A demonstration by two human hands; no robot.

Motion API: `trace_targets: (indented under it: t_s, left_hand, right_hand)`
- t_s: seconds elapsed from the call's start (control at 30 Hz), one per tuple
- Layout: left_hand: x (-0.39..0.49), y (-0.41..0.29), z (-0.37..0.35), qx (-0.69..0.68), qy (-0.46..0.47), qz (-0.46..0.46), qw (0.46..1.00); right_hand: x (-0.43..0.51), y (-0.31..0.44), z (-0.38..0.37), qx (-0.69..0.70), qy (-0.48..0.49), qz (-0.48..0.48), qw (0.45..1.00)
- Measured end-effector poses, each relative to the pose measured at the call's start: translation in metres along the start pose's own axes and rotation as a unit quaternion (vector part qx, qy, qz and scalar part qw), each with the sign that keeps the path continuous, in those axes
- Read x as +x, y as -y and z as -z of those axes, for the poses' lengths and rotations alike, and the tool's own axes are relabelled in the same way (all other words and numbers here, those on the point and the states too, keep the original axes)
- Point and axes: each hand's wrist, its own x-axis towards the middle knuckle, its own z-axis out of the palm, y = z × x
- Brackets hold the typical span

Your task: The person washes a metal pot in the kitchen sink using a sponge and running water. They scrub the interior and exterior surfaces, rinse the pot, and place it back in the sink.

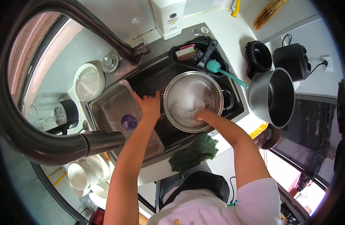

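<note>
A steel pot (172,118) stands in the dark sink, filled with white foamy water. My right hand (201,115) reaches into it, its fingers hidden under the suds, so whatever they hold cannot be seen. Against the pot's left side, by its handle, is my left hand (150,106), thumb and little finger spread; its middle fingers are foreshortened and its grip is unclear. Left of that hand sits a grey rectangular basin (107,112) with a purple round item (129,122) in it. The pot's right handle (228,99) is free of my hands.
A black caddy (176,63) holds a sponge (185,53), a steel scourer (198,54) and a teal spoon (231,76). The dark faucet (105,143) arches over the left side. A large grey pot (258,98) stands right; a green cloth (193,153) hangs over the front edge.
</note>
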Motion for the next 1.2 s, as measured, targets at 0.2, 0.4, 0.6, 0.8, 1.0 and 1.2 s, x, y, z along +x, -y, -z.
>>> trace_targets:
  t_s: [0.2, 0.4, 0.6, 0.8, 1.0, 1.2]
  left_hand:
    - [0.0, 0.004, -0.011, 0.009, -0.027, 0.001, 1.0]
    - [-0.003, 0.002, -0.003, -0.014, -0.021, -0.007, 1.0]
    - [0.002, 0.0, -0.007, -0.011, -0.021, -0.011, 1.0]
    - [0.003, 0.001, -0.005, -0.013, -0.016, -0.004, 1.0]
    - [0.003, -0.003, -0.002, -0.009, -0.024, -0.025, 0.999]
    - [0.002, 0.003, -0.009, 0.004, -0.034, -0.009, 0.999]
  right_hand:
    - [-0.001, 0.07, 0.017, -0.001, 0.023, 0.048, 0.999]
    - [-0.026, 0.049, 0.09, -0.023, -0.023, 0.09, 0.995]
    - [-0.009, -0.005, 0.076, 0.013, -0.129, -0.109, 0.986]
    - [-0.026, -0.014, 0.012, -0.106, -0.038, -0.023, 0.993]
    - [-0.004, 0.047, 0.014, -0.109, 0.105, 0.066, 0.986]
    - [-0.002, 0.052, 0.096, -0.013, -0.009, 0.043, 0.999]
